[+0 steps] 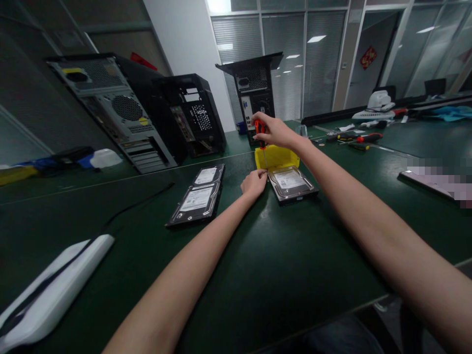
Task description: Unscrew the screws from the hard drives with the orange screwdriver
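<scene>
A hard drive [291, 183] with a white label lies on the green table in front of me. Behind it stands a yellow plastic box [277, 158]. My right hand [272, 129] grips the red and black handle of a screwdriver [260, 132], held upright. Its thin shaft points down to the drive's far left corner. Beside that same corner my left hand [254, 183] rests with fingers bent and pressed together near the screwdriver's tip. Whatever the left fingertips may pinch is too small to make out. Two more hard drives [199, 196] lie end to end on the left.
Computer cases [121, 108] stand along the back left, and another case [254, 83] is behind the yellow box. Pliers and other hand tools [368, 138] lie at the right. A white device [62, 285] with a black cable sits at the near left.
</scene>
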Action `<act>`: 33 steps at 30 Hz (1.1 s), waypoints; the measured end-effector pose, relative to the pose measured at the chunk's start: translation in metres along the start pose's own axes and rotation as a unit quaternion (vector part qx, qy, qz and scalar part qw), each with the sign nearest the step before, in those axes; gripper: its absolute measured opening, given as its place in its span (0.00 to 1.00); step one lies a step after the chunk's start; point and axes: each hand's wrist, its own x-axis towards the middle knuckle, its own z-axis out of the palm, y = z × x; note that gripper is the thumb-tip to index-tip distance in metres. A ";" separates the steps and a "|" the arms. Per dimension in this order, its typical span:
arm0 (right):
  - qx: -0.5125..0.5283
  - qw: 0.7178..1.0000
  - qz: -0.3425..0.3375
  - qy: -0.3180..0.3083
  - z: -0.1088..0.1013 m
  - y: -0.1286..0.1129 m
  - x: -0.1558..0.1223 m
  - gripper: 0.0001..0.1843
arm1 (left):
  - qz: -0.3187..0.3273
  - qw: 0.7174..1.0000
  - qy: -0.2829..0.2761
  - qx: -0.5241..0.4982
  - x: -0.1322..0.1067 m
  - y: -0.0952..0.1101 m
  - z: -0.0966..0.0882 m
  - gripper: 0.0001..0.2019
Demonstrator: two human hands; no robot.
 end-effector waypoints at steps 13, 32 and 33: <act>0.162 0.986 0.026 0.000 0.006 0.002 0.007 0.14 | -0.004 1.000 0.003 0.002 0.001 -0.001 0.002 0.18; 0.196 0.979 0.049 0.021 0.017 0.020 0.010 0.12 | 0.002 1.000 -0.001 0.003 0.000 -0.002 0.002 0.18; 0.192 0.980 0.047 0.024 0.018 0.020 0.010 0.12 | 0.002 1.000 -0.001 0.004 0.000 -0.002 0.003 0.18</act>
